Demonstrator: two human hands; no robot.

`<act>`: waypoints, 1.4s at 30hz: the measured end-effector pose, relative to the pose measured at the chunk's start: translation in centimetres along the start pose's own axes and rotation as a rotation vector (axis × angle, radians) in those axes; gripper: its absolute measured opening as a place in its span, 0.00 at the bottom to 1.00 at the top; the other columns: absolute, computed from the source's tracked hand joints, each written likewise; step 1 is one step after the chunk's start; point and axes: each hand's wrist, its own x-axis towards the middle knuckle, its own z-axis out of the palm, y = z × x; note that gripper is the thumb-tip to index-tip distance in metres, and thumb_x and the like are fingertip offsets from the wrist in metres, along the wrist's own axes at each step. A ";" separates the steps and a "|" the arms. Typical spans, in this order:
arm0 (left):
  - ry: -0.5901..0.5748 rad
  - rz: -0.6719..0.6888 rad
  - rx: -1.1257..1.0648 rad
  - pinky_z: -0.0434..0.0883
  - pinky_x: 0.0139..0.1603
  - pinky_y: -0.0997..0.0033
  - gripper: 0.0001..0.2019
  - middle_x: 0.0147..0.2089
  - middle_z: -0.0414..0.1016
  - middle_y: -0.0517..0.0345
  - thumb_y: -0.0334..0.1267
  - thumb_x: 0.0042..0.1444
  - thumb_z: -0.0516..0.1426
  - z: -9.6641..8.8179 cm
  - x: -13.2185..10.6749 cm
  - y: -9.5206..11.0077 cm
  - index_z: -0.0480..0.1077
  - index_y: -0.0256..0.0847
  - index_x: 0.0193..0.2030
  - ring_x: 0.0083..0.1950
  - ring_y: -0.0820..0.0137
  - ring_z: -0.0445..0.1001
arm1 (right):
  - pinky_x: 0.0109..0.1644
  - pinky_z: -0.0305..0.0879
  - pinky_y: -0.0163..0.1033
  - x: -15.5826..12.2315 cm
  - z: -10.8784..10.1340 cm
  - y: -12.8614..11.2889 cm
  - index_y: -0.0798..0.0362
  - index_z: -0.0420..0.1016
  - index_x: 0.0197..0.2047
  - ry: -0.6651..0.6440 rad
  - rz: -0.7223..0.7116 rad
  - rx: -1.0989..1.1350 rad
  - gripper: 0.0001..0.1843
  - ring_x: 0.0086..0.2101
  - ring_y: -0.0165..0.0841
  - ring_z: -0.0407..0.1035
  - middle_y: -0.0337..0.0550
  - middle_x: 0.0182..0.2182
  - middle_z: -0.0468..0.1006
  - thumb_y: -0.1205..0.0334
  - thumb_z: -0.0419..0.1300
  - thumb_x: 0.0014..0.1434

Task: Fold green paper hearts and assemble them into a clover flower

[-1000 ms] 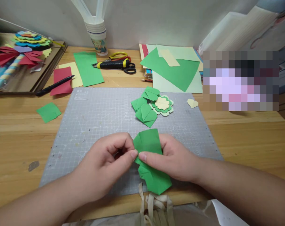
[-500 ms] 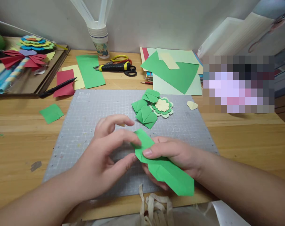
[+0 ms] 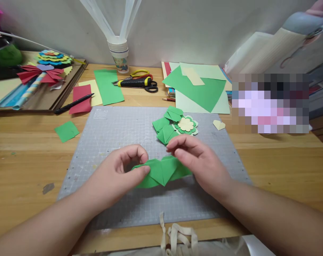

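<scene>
A folded strip of green paper (image 3: 163, 170) is held up just above the grey cutting mat (image 3: 124, 208), with a pointed heart-like fold in its middle. My left hand (image 3: 124, 165) pinches its left end, thumb on the near face. At the right end, my right hand (image 3: 197, 160) is closed loosely around the paper, its thumb and curled fingers near the upper edge. Some of its fingers are hidden. Just beyond lie several folded green paper hearts (image 3: 167, 133) beside a layered paper flower (image 3: 186, 124) with a cream centre.
Scissors (image 3: 151, 87) and a black-and-yellow cutter (image 3: 134, 82) lie at the back near paper cups (image 3: 120, 60). A green square (image 3: 66, 131), a black pen (image 3: 74, 103) and a red sheet (image 3: 80, 108) are left. Stacked paper (image 3: 201, 96) and a cream heart (image 3: 219, 124) are right.
The green strip has turned from slanting to nearly level, its heart-like fold now facing me. My left hand has taken its left end; my right hand has moved to the other end.
</scene>
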 end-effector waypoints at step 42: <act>0.254 0.174 0.212 0.64 0.28 0.73 0.08 0.26 0.70 0.65 0.42 0.54 0.60 0.3 0.1 -0.8 0.69 0.42 0.29 0.28 0.73 0.67 | 0.47 0.61 0.39 -0.4 0.8 0.5 0.48 0.71 0.43 0.087 -0.140 -0.129 0.11 0.42 0.33 0.66 0.39 0.41 0.73 0.64 0.64 0.56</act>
